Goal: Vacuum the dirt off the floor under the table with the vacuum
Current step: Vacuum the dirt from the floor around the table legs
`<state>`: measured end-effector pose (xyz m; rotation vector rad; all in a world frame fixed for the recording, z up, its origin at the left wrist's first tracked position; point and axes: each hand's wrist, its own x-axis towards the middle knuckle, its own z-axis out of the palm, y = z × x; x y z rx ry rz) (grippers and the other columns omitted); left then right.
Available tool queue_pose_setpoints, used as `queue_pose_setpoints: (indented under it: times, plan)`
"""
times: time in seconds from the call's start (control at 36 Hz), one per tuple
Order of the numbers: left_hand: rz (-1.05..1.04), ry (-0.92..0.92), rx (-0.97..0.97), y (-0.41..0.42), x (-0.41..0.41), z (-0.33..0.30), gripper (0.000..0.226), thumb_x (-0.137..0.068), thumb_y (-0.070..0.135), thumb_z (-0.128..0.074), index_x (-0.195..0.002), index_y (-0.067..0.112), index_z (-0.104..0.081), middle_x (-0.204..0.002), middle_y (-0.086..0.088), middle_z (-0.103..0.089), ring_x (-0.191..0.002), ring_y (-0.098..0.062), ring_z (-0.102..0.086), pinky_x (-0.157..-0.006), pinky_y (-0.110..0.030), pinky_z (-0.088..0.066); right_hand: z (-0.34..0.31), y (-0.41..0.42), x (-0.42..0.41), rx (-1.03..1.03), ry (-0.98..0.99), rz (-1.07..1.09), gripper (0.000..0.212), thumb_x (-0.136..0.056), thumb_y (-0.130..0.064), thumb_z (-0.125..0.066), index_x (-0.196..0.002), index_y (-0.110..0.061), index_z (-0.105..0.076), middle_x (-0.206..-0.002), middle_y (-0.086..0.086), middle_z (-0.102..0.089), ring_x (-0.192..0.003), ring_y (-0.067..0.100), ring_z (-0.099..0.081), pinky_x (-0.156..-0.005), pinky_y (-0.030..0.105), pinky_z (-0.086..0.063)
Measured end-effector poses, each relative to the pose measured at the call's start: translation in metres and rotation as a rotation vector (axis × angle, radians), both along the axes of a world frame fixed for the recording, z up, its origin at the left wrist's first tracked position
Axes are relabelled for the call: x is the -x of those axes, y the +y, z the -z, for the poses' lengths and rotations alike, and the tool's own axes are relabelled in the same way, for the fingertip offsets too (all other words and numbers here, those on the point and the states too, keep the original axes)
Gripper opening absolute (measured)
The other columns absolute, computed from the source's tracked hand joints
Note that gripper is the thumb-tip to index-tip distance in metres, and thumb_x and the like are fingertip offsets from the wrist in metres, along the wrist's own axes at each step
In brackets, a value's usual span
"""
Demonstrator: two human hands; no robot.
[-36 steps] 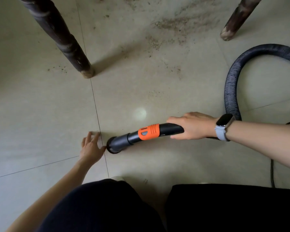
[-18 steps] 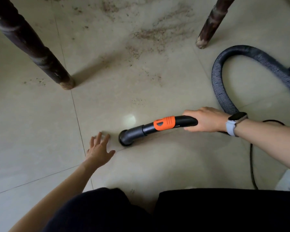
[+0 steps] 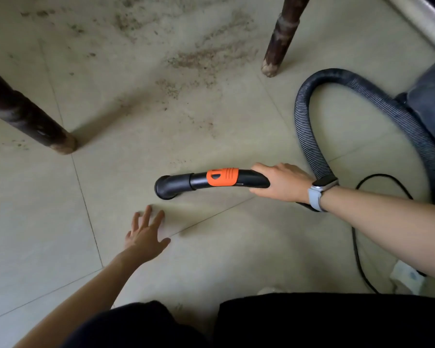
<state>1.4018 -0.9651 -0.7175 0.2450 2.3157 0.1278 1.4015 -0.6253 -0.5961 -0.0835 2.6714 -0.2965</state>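
Observation:
My right hand [image 3: 281,183] grips the black vacuum handle [image 3: 249,180] with its orange band [image 3: 222,177]. The round nozzle mouth [image 3: 165,188] points down at the tiled floor, just short of the dirt. Brown dirt [image 3: 206,59] is scattered over the tiles between the two dark table legs, thickest near the right leg. My left hand [image 3: 145,234] rests flat on the floor with fingers spread, below and left of the nozzle. The ribbed grey hose [image 3: 309,121] loops from my right hand up and round to the vacuum body [image 3: 430,96] at the right edge.
A dark table leg [image 3: 35,126] stands at the left, another [image 3: 280,38] at the upper right. A black power cord [image 3: 357,247] trails across the floor on the right. A pale skirting edge [image 3: 422,21] runs along the top right. My dark-clothed knees fill the bottom.
The nozzle has moved right and a little forward, away from my left hand and toward the dirt. The view has swung so the vacuum body now shows at the right.

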Motion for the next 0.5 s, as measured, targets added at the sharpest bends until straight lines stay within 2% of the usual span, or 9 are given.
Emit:
queue_pose_setpoints:
  times: [0.28, 0.44, 0.5]
  plan:
    - [0.006, 0.023, 0.026, 0.011, 0.006, -0.004, 0.081, -0.09, 0.05, -0.054, -0.151, 0.034, -0.004, -0.159, 0.004, 0.019, -0.145, -0.03, 0.012, -0.112, -0.047, -0.027, -0.003, 0.023, 0.0, 0.006, 0.06, 0.183, 0.034, -0.088, -0.045, -0.056, -0.111, -0.022, -0.047, -0.08, 0.002, -0.056, -0.078, 0.032, -0.056, -0.061, 0.033, -0.039]
    - [-0.003, 0.015, 0.023, 0.012, 0.006, -0.002, 0.081, -0.09, 0.05, -0.054, -0.151, 0.035, -0.003, -0.158, 0.004, 0.02, -0.145, -0.031, 0.014, -0.112, -0.048, -0.026, -0.003, 0.009, -0.004, -0.02, 0.029, 0.035, 0.035, -0.089, -0.047, -0.055, -0.111, -0.021, -0.047, -0.085, 0.005, -0.06, -0.073, 0.031, -0.052, -0.059, 0.032, -0.034]
    - [-0.006, 0.014, 0.018, 0.01, 0.006, -0.002, 0.08, -0.09, 0.05, -0.054, -0.151, 0.036, -0.003, -0.158, 0.006, 0.02, -0.146, -0.03, 0.013, -0.111, -0.049, -0.027, -0.005, 0.006, 0.003, -0.038, 0.048, 0.047, 0.035, -0.089, -0.047, -0.054, -0.111, -0.022, -0.046, -0.086, 0.005, -0.058, -0.076, 0.033, -0.054, -0.06, 0.032, -0.033]
